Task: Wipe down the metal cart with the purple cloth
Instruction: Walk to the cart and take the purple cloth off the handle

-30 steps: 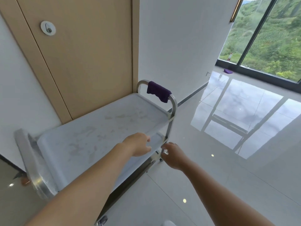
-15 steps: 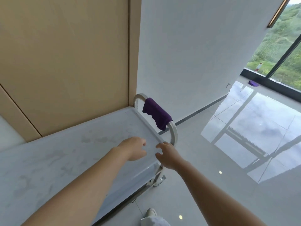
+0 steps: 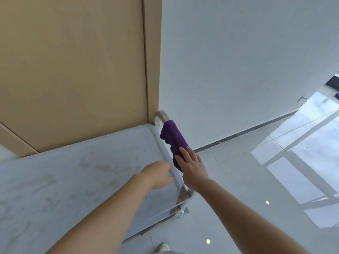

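Here, the cloth drapes over the cart end handle. The right hand, fingers straight, touches the cloth; the left hand, loosely curled, holds nothing beside the cart's end edge.

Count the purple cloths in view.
2: one purple cloth is draped over the cart handle under the right hand; another small purple item, likely cloth, lies far right by the window.

Wooden door, white wall (glossy floor)
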`<state>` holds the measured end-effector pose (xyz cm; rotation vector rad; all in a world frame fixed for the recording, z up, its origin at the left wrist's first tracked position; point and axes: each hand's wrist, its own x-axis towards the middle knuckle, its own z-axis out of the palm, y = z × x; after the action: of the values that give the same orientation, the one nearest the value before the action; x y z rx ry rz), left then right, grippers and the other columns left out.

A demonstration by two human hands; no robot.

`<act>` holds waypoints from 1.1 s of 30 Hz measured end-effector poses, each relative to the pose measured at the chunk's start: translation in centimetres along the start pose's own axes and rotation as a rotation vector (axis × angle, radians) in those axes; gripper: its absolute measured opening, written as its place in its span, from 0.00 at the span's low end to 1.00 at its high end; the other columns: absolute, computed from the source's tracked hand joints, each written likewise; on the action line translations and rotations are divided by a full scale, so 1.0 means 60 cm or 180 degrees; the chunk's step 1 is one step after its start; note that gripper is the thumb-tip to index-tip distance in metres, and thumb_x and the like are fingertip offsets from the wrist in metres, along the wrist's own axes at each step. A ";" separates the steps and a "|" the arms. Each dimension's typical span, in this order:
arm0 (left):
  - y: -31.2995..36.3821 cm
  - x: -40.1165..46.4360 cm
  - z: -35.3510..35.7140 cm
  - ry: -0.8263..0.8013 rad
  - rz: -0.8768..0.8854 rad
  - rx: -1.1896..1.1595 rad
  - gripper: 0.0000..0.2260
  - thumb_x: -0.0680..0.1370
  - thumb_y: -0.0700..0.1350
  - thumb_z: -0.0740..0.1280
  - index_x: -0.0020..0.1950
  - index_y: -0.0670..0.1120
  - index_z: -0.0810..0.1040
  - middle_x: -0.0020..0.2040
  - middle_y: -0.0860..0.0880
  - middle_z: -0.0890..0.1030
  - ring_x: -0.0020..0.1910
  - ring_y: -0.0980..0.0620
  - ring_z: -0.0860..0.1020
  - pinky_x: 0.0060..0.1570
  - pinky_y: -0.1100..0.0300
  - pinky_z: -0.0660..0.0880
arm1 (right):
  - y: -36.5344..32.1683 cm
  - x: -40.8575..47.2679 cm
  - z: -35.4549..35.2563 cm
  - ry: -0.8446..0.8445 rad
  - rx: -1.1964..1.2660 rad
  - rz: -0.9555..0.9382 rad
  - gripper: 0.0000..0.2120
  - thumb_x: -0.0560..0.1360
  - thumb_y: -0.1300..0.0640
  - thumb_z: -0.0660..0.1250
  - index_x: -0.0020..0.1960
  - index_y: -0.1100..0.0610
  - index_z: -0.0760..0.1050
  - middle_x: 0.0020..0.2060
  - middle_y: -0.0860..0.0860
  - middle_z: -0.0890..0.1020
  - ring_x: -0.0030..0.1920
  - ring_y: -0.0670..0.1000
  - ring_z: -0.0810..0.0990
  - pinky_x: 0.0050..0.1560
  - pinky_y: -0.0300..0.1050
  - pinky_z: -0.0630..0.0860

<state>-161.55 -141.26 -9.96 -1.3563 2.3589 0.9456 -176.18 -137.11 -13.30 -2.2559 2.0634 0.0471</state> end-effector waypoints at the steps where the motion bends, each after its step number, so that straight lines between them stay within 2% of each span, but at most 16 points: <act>1: -0.005 0.002 0.001 -0.0015 -0.0054 -0.0024 0.19 0.78 0.51 0.61 0.68 0.47 0.68 0.67 0.49 0.71 0.63 0.48 0.72 0.61 0.57 0.70 | 0.003 0.007 0.002 0.0044 -0.0034 -0.0017 0.29 0.63 0.64 0.73 0.64 0.56 0.74 0.70 0.58 0.68 0.70 0.62 0.65 0.68 0.53 0.64; 3: -0.016 0.006 0.002 -0.0039 -0.0154 -0.0086 0.18 0.78 0.51 0.61 0.67 0.47 0.69 0.66 0.49 0.72 0.62 0.48 0.72 0.58 0.58 0.69 | 0.009 0.020 0.008 0.0045 -0.0098 -0.0053 0.29 0.49 0.62 0.80 0.50 0.54 0.81 0.57 0.56 0.79 0.57 0.59 0.76 0.52 0.49 0.77; 4: -0.022 0.007 0.002 -0.0048 -0.0197 -0.0116 0.18 0.78 0.50 0.61 0.67 0.47 0.70 0.65 0.49 0.72 0.61 0.48 0.72 0.57 0.59 0.69 | 0.013 0.027 0.014 0.0124 -0.0081 -0.0079 0.29 0.45 0.62 0.80 0.46 0.54 0.81 0.52 0.54 0.81 0.53 0.57 0.75 0.46 0.47 0.79; 6: -0.031 0.008 0.001 -0.0068 -0.0258 -0.0136 0.17 0.78 0.51 0.61 0.66 0.47 0.70 0.64 0.49 0.73 0.60 0.48 0.73 0.56 0.59 0.69 | 0.019 0.035 0.013 0.0254 -0.0082 -0.0183 0.26 0.45 0.62 0.80 0.43 0.55 0.81 0.49 0.54 0.81 0.49 0.55 0.71 0.41 0.45 0.79; 10: -0.041 0.014 -0.006 -0.0091 -0.0298 -0.0153 0.18 0.78 0.51 0.61 0.67 0.47 0.69 0.65 0.49 0.72 0.60 0.47 0.73 0.57 0.57 0.70 | 0.025 0.048 0.002 0.0371 -0.0001 -0.0158 0.19 0.48 0.60 0.83 0.35 0.54 0.79 0.44 0.53 0.80 0.40 0.56 0.79 0.34 0.44 0.77; 12: -0.042 0.015 -0.010 -0.0064 -0.0302 -0.0232 0.19 0.78 0.51 0.61 0.68 0.47 0.69 0.66 0.49 0.72 0.60 0.47 0.73 0.57 0.57 0.70 | 0.022 0.057 0.000 0.0532 0.0175 -0.0062 0.14 0.55 0.61 0.82 0.36 0.56 0.79 0.44 0.54 0.79 0.41 0.58 0.79 0.36 0.47 0.77; 13: -0.043 0.015 -0.012 -0.0033 -0.0300 -0.0266 0.19 0.78 0.51 0.61 0.68 0.47 0.68 0.66 0.49 0.71 0.60 0.47 0.73 0.57 0.57 0.70 | 0.018 0.061 -0.004 0.0601 0.0340 -0.0001 0.10 0.62 0.62 0.78 0.41 0.58 0.79 0.46 0.54 0.79 0.45 0.59 0.78 0.41 0.50 0.77; 15: -0.045 0.015 -0.015 0.0103 -0.0315 -0.0392 0.21 0.79 0.50 0.61 0.71 0.47 0.65 0.67 0.48 0.71 0.61 0.47 0.73 0.57 0.57 0.71 | 0.013 0.073 -0.010 0.0646 0.0567 0.0179 0.04 0.76 0.62 0.64 0.50 0.60 0.75 0.50 0.54 0.77 0.51 0.58 0.74 0.52 0.50 0.71; 16: -0.048 0.015 -0.017 0.0220 -0.0345 -0.0552 0.23 0.79 0.49 0.61 0.73 0.48 0.62 0.68 0.48 0.70 0.62 0.47 0.72 0.58 0.56 0.71 | 0.011 0.076 -0.016 0.0705 0.0662 0.0295 0.05 0.79 0.62 0.58 0.51 0.60 0.72 0.49 0.53 0.76 0.50 0.56 0.73 0.52 0.47 0.68; 19: -0.056 0.019 -0.026 0.0711 -0.0558 -0.1579 0.28 0.78 0.49 0.63 0.75 0.49 0.56 0.70 0.46 0.68 0.65 0.47 0.70 0.61 0.54 0.71 | -0.007 0.085 -0.047 0.0958 0.1297 0.0663 0.08 0.81 0.62 0.51 0.49 0.62 0.68 0.41 0.55 0.76 0.41 0.57 0.73 0.43 0.45 0.62; 23: -0.064 0.015 -0.043 0.1215 -0.0782 -0.2686 0.32 0.76 0.55 0.65 0.75 0.47 0.55 0.70 0.46 0.67 0.64 0.48 0.70 0.58 0.55 0.72 | -0.049 0.095 -0.110 0.0825 0.2408 0.0812 0.08 0.82 0.57 0.49 0.49 0.58 0.64 0.36 0.52 0.74 0.36 0.56 0.73 0.30 0.46 0.64; 26: -0.074 -0.003 -0.043 0.1447 -0.0629 -0.2851 0.35 0.72 0.58 0.70 0.73 0.52 0.59 0.69 0.49 0.67 0.67 0.49 0.68 0.61 0.54 0.70 | -0.087 0.101 -0.141 0.0696 0.2809 0.0526 0.08 0.82 0.56 0.51 0.47 0.57 0.65 0.35 0.49 0.73 0.34 0.50 0.71 0.30 0.40 0.66; 28: -0.083 -0.023 -0.040 0.1730 -0.0295 -0.2637 0.30 0.64 0.58 0.74 0.64 0.57 0.70 0.60 0.54 0.75 0.61 0.52 0.73 0.58 0.55 0.73 | -0.113 0.105 -0.147 0.0430 0.2883 0.0207 0.08 0.82 0.56 0.53 0.46 0.56 0.67 0.34 0.47 0.73 0.34 0.46 0.70 0.29 0.33 0.66; 30: -0.100 -0.045 -0.037 0.1902 -0.0243 -0.2553 0.25 0.58 0.55 0.76 0.53 0.58 0.74 0.49 0.56 0.80 0.51 0.55 0.78 0.49 0.56 0.77 | -0.137 0.108 -0.144 0.0079 0.2736 -0.0160 0.08 0.81 0.56 0.55 0.46 0.56 0.68 0.36 0.47 0.74 0.36 0.44 0.70 0.32 0.31 0.66; 31: -0.109 -0.058 -0.034 0.1906 -0.0304 -0.2619 0.24 0.57 0.53 0.76 0.50 0.57 0.75 0.46 0.55 0.81 0.47 0.55 0.79 0.46 0.57 0.78 | -0.150 0.108 -0.140 -0.0059 0.2661 -0.0324 0.08 0.81 0.56 0.56 0.46 0.56 0.69 0.37 0.46 0.74 0.36 0.43 0.71 0.33 0.30 0.67; 33: -0.130 -0.093 -0.028 0.1747 -0.0521 -0.2851 0.16 0.61 0.47 0.75 0.46 0.52 0.77 0.42 0.51 0.81 0.43 0.52 0.80 0.41 0.58 0.77 | -0.177 0.108 -0.128 -0.0242 0.2649 -0.0579 0.09 0.80 0.55 0.57 0.43 0.57 0.70 0.35 0.46 0.73 0.36 0.45 0.71 0.34 0.32 0.67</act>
<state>-151.87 -141.33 -9.00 -2.3318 2.1471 1.9032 -165.30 -143.23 -5.72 -1.8357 1.4248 -0.6042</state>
